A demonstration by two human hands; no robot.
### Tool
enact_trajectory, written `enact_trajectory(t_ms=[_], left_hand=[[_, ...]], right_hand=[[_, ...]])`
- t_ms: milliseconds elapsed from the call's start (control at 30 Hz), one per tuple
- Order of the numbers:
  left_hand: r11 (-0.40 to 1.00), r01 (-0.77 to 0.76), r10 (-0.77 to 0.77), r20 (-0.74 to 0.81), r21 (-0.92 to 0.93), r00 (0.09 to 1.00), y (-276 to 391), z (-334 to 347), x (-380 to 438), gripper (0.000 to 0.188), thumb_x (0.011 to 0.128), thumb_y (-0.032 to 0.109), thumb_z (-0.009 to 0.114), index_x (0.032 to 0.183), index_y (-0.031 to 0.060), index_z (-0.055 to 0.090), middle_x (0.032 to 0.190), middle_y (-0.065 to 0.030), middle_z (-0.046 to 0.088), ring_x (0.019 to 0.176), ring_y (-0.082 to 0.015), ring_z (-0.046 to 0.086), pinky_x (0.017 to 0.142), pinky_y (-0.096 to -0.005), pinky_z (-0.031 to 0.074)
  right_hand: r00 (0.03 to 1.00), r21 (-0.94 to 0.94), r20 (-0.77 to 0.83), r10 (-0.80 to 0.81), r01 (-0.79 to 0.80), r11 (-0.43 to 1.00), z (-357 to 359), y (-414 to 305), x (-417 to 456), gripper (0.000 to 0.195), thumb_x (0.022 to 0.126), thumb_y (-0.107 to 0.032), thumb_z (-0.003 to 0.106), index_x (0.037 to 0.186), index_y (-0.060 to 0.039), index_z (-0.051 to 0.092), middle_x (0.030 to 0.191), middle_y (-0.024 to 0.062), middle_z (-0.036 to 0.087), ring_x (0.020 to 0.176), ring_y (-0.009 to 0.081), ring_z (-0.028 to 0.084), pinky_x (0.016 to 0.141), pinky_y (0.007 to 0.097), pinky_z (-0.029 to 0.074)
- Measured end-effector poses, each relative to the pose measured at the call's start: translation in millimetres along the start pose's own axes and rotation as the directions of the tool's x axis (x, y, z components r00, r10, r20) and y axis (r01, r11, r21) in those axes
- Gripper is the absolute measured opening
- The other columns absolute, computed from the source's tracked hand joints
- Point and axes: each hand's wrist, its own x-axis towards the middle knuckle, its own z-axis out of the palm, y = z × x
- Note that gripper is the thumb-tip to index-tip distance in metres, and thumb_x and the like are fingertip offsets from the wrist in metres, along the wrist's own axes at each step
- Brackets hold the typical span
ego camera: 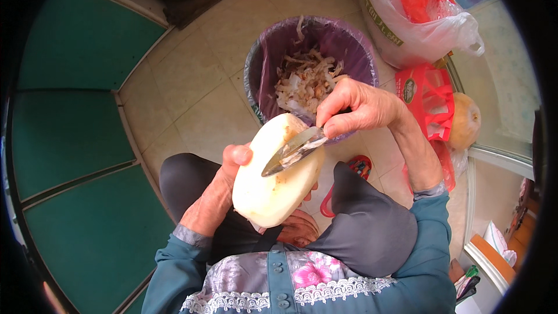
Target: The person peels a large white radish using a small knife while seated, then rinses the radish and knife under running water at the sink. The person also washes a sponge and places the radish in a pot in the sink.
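Observation:
My left hand (235,161) holds a large, pale, peeled root vegetable (272,192) from its left side and from beneath; some fingertips show at its right edge. A few brown spots mark its upper face. In my right hand (362,107) is the end of a metal peeler (294,150) with a pointed, leaf-shaped blade, which lies slantwise across the vegetable. Pale scraps cling to the blade. Beyond the vegetable stands a round bin (255,69) lined with a purple plastic bag, with a heap of peelings (309,78) inside.
Green cabinet doors (78,135) line the left side. At the right are a full white plastic bag (405,43), a red bag (418,91) and a round yellowish melon or squash (466,120) beside a glass-panelled door (501,96). A red slipper (359,165) is on the tiled floor.

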Motion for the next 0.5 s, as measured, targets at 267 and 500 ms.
enact_trajectory(t_ms=[267, 500], left_hand=[[1.000, -0.013, 0.014, -0.076, 0.009, 0.997, 0, 11, -5, 0.115, 0.058, 0.058, 0.073, 0.141, -0.0028, 0.022, 0.112, -0.0315, 0.050, 0.099, -0.0438, 0.059, 0.082, -0.0530, 0.050], [0.978, -0.144, 0.154, -0.057, 0.149, 0.986, 3, 9, -1, 0.115, 0.059, 0.077, 0.064, 0.138, -0.0010, 0.031, 0.105, -0.0311, 0.052, 0.088, -0.0394, 0.060, 0.073, -0.0471, 0.052]], right_hand=[[0.968, -0.138, -0.185, -0.169, 0.145, 0.980, 23, 10, -2, 0.013, 0.086, -0.010, 0.064, 0.085, 0.0034, 0.062, 0.070, 0.0042, 0.061, 0.064, 0.0094, 0.053, 0.058, 0.0260, 0.042], [0.861, -0.168, -0.431, -0.271, 0.218, 0.961, 42, 23, 8, 0.018, 0.091, -0.015, 0.060, 0.084, 0.0013, 0.062, 0.070, 0.0032, 0.061, 0.064, 0.0075, 0.055, 0.059, 0.0246, 0.045]])
